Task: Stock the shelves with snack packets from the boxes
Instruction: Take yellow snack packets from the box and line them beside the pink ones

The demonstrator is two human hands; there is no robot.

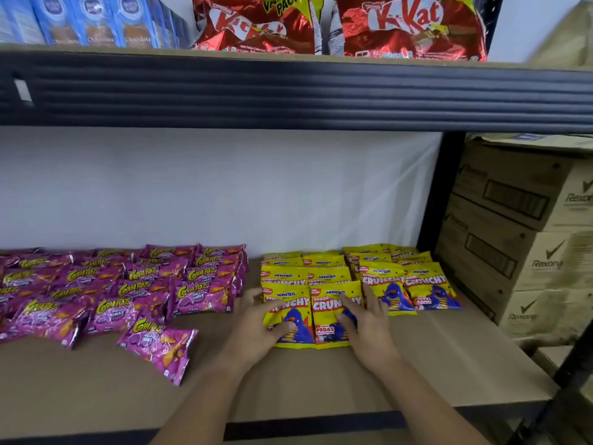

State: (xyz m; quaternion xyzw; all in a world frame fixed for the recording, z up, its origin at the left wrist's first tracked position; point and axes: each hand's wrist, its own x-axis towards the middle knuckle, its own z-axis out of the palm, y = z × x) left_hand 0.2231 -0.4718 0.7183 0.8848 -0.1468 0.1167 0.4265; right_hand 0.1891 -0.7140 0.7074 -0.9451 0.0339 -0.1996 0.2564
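Two yellow Monster Crunchy packets are shown lying flat side by side at the near end of the yellow rows on the brown shelf [417, 358]. The left hand [256, 332] is laid on the left front packet [288, 308], its fingers spread along the packet's left edge and its thumb resting on the blue figure. The right hand [365, 329] is laid on the right front packet [324, 311], fingers straight and fanned. Further yellow packets [430, 289] are overlapped in rows toward the far right. Purple Corntoz packets [134, 284] are ranged at the left. KitKat bags [407, 24] are seen on the upper shelf, and stacked cardboard boxes [526, 220] at the right.
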